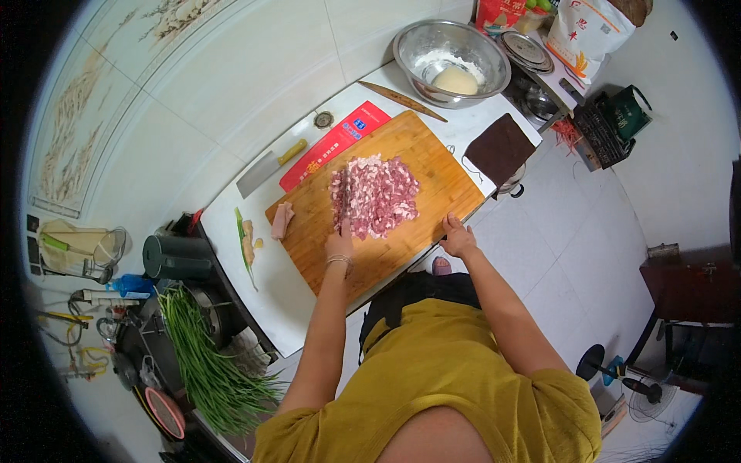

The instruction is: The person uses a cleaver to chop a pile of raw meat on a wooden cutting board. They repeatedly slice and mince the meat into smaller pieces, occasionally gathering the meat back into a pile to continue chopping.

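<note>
Chopped pink-and-white meat is spread over the middle of a wooden cutting board. My left hand is closed round the handle of a knife, whose blade shows nearly edge-on at the left side of the meat. My right hand grips the near right edge of the board, fingertips on top. A small uncut piece of pale pink meat lies at the board's left edge. Beyond the board, a second knife, a cleaver with a yellowish handle, lies on the white table.
Ginger and a green onion lie left of the board. A red packet and a rolling pin lie behind it. At the back stands a steel bowl with dough. Green chives are heaped at the lower left.
</note>
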{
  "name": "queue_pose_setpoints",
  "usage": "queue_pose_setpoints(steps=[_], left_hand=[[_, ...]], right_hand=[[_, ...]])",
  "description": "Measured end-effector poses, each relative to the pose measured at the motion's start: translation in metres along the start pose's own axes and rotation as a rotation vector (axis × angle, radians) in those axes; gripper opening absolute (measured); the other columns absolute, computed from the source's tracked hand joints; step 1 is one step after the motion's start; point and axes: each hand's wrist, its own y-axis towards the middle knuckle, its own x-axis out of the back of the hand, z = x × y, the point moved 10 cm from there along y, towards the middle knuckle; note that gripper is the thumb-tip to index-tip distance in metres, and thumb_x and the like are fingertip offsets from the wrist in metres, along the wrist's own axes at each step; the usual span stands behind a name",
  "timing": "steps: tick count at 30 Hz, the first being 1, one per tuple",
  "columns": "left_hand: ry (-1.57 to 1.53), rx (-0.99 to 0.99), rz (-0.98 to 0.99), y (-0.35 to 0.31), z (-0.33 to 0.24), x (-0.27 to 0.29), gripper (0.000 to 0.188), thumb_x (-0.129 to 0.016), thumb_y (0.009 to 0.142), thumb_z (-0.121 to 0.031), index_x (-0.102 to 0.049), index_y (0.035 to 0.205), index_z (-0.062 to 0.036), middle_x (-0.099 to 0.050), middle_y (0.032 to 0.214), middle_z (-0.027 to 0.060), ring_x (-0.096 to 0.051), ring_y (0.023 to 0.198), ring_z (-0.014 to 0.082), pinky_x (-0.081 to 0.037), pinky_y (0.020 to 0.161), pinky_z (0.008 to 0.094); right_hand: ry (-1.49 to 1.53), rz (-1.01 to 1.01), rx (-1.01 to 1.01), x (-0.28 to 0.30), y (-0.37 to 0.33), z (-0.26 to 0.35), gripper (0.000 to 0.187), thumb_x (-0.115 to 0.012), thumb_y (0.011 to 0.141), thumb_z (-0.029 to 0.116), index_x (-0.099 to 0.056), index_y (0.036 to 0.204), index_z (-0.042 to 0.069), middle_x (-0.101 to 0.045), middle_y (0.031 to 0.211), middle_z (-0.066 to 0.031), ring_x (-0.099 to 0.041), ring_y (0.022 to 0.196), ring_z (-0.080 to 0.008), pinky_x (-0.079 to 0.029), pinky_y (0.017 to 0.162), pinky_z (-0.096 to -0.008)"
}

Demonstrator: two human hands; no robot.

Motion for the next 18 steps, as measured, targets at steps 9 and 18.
queue_pose_setpoints(steps=[9,18], left_hand=[[0.053,-0.059,-0.075,-0.011,-0.011,-0.002,0.066,-0.036,0.086,-0.055,-0.059,0.067,0.0034,-0.057,0.063,0.0201,-0.054,0.062,0.0325,-0.041,0.062,0.0430],[-0.026,-0.157,-0.164,-0.029,-0.030,0.003,0.062,-0.037,0.087,-0.052,-0.056,0.065,0.0028,-0.052,0.056,0.0142,-0.051,0.054,0.0262,-0.040,0.057,0.0379]], right_hand=[[0.016,-0.012,-0.002,0.001,-0.003,0.004,0.073,-0.057,0.079,0.030,-0.019,0.138,0.015,-0.011,0.147,-0.0028,-0.016,0.134,-0.0186,-0.022,0.105,-0.0480],[0.017,-0.033,-0.002,-0.005,0.001,0.000,0.075,-0.060,0.077,0.033,-0.020,0.138,0.014,-0.013,0.146,-0.0059,-0.015,0.134,-0.0217,-0.022,0.105,-0.0483]])
